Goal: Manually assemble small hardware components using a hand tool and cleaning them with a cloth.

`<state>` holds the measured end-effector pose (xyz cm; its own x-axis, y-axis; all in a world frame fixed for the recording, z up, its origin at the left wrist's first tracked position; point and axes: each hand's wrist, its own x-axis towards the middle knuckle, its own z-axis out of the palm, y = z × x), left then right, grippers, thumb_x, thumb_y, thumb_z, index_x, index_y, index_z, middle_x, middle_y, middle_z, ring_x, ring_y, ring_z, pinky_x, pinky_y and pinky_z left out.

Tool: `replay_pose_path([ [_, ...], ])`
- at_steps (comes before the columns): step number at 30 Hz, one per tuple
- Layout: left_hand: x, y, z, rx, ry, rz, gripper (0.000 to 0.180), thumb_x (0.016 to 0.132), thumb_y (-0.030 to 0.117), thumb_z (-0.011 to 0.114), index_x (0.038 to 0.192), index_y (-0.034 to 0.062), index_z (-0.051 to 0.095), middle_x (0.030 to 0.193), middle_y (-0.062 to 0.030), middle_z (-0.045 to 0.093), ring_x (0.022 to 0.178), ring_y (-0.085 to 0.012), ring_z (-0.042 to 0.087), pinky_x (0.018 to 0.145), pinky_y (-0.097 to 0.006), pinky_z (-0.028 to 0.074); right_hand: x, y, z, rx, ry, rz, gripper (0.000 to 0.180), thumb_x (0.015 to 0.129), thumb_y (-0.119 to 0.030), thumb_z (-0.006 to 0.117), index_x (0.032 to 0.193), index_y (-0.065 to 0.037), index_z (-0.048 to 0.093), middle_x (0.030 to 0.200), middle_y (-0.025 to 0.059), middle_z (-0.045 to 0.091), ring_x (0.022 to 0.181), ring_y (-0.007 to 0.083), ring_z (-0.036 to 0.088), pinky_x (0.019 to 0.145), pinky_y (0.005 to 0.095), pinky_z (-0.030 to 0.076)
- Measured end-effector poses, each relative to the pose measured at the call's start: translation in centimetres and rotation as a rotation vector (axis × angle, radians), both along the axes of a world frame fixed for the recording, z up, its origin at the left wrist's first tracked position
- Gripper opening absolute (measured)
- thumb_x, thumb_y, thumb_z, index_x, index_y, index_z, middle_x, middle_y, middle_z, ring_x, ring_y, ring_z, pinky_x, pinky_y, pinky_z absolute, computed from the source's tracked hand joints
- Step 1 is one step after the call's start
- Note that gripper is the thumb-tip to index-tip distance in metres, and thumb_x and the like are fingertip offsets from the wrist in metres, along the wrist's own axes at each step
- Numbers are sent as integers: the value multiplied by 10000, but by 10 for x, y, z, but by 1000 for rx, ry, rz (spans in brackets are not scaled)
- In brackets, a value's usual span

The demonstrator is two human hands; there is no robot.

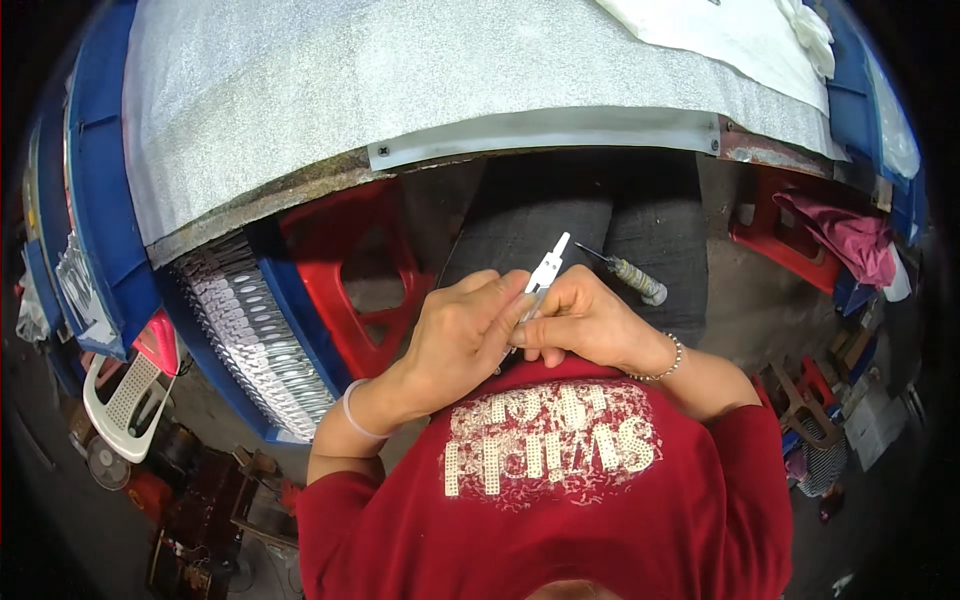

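In front of my chest, a slim white piece (547,270) with a narrow tip and small dark holes points up and slightly right. My left hand (462,325) is closed around it, thumb and fingers against its side. My right hand (590,322) pinches the lower part of the same piece, close against the left fingers. That lower end is mostly hidden by the fingers. On my dark-trousered lap, just past the right hand, lies a screwdriver (638,280) with a pale, worn handle, its thin shaft pointing up and left.
Ahead stands a worktable (400,75) covered with silvery foam sheet, with a white cloth (730,45) at the far right. Left, a blue crate (290,345) holds many rows of silvery parts. Red stools (365,290) and a pink cloth (850,235) flank my legs.
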<state>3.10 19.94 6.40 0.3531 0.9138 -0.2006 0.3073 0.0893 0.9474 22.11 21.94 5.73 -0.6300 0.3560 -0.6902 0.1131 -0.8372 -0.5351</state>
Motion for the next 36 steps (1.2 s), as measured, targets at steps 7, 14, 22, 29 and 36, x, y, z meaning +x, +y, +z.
replay_pose_path([
  [7,-1,-2,6,-74,-6,5,175,861,-12,628,1031,-49,643,707,-149,574,572,-246,565,511,-323,424,0,1,5,-2,-17,84,154,884,-84,674,784,31,696,704,66,672,551,67,589,500,186,455],
  [14,-5,-6,3,-12,-13,-28,216,856,1,655,1051,-87,625,714,-171,576,558,-283,595,462,-342,445,0,1,6,11,-39,164,145,888,-76,660,800,34,698,698,56,669,549,69,591,502,188,457],
  [22,-12,12,-13,-779,-432,-22,352,925,174,618,1217,-22,608,963,-102,688,782,-135,647,719,-240,510,-2,7,-1,-34,69,61,104,871,-64,668,857,27,717,720,78,686,560,78,600,521,182,472],
  [29,-9,3,-49,-1034,-1030,-44,391,939,275,617,1195,-20,598,884,-115,679,762,-161,657,623,-214,481,2,3,-1,-63,80,-2,117,865,-93,701,851,22,712,725,85,682,572,89,611,532,192,488],
  [36,-2,-3,-58,-1033,-1254,47,367,811,248,761,1042,-18,658,814,-61,657,630,-103,544,556,-215,411,11,-5,6,5,16,-107,211,922,-197,656,843,-3,686,768,45,674,623,62,594,577,196,479],
])
